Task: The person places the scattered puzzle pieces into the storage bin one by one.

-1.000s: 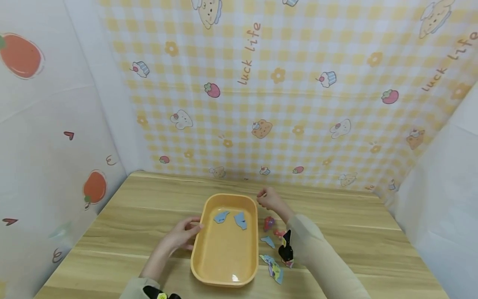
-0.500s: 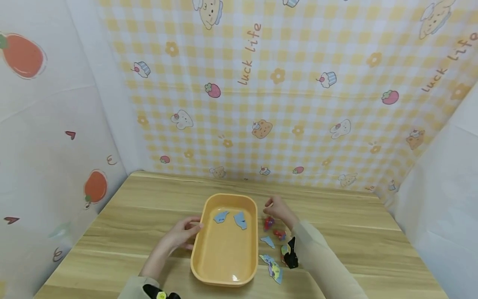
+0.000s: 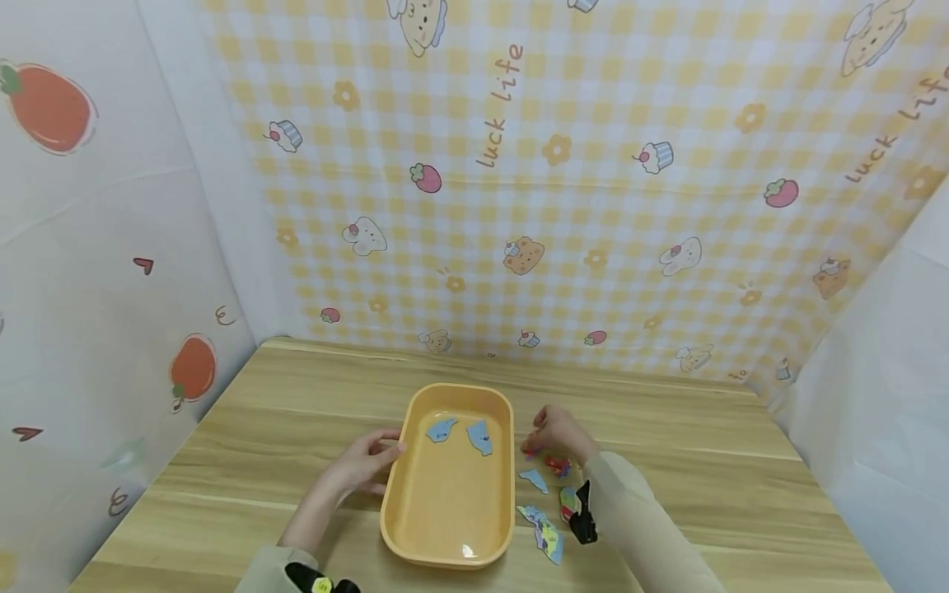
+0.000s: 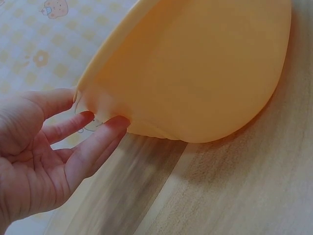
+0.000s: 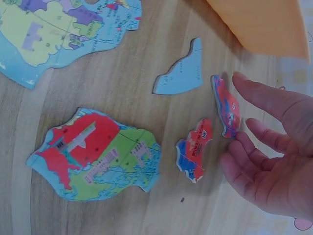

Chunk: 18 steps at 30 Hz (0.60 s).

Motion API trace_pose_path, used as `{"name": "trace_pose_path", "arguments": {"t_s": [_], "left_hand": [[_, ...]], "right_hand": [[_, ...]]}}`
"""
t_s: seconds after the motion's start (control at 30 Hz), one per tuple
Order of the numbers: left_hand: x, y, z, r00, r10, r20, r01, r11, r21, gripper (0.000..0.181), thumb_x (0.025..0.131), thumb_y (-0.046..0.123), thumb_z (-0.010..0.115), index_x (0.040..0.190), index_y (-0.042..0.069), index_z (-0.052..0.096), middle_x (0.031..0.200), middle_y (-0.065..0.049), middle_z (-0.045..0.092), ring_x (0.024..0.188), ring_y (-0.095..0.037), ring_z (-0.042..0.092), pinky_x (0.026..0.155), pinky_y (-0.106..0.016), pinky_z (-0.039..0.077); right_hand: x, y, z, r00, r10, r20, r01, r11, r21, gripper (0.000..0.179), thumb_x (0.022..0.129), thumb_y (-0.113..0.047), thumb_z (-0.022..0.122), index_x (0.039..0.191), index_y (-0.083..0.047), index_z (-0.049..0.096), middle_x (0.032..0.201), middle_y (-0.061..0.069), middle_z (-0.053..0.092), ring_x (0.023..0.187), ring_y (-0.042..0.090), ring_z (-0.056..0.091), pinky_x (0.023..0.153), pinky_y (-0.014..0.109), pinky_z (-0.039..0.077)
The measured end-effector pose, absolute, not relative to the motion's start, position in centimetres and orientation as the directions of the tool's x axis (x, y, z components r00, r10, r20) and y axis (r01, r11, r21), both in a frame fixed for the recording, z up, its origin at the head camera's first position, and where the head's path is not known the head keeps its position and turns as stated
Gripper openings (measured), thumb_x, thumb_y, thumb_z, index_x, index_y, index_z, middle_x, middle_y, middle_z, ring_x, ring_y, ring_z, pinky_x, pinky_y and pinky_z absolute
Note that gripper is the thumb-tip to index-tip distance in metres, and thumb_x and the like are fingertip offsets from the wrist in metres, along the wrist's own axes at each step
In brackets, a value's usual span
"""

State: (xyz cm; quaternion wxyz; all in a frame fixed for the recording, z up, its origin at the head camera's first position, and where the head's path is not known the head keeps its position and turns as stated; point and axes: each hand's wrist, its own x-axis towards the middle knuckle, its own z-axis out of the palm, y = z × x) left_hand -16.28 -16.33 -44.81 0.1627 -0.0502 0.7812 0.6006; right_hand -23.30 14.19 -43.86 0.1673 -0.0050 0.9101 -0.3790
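My left hand (image 3: 363, 465) is at the left long side of a yellow-orange plastic tray (image 3: 448, 511). In the left wrist view its fingertips touch the tray's outer wall, with one digit up at the rim. Two pale-blue map puzzle pieces, one at the left (image 3: 441, 430) and one at the right (image 3: 479, 438), lie inside the tray's far half. Right of the tray, my right hand (image 3: 561, 434) is at a small red-and-purple puzzle piece (image 5: 227, 107). Its fingertips are at that piece's near end, while the thumb is spread away from them.
Other map puzzle pieces lie on the wooden table (image 3: 667, 461): a small red-and-blue one (image 5: 194, 152), a light-blue one (image 5: 181, 73), a larger red-and-green one (image 5: 98, 156) and a long yellow-and-blue one (image 3: 544, 535). A patterned cloth (image 3: 563, 206) hangs behind.
My right hand has moved from beside the tray's far right corner toward me, down to the red-and-purple puzzle piece. The left hand and the tray stay in place.
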Motion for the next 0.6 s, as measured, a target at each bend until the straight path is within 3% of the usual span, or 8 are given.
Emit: {"name": "trace_pose_path", "arguments": {"t_s": [0.6], "left_hand": [[-16.19, -16.4, -44.96, -0.943, 0.132, -0.306, -0.261, 0.278, 0.924, 0.052, 0.092, 0.026, 0.055, 0.132, -0.003, 0.039, 0.114, -0.025, 0.051, 0.087, -0.02, 0.061, 0.063, -0.036, 0.059]], "right_hand": [[-23.29, 13.7, -44.33, -0.952, -0.107, -0.288, 0.1, 0.779, -0.619, 0.046, 0.063, -0.005, 0.081, 0.098, 0.004, 0.051, 0.082, 0.01, 0.055, 0.071, 0.019, 0.051, 0.063, 0.027, 0.05]]}}
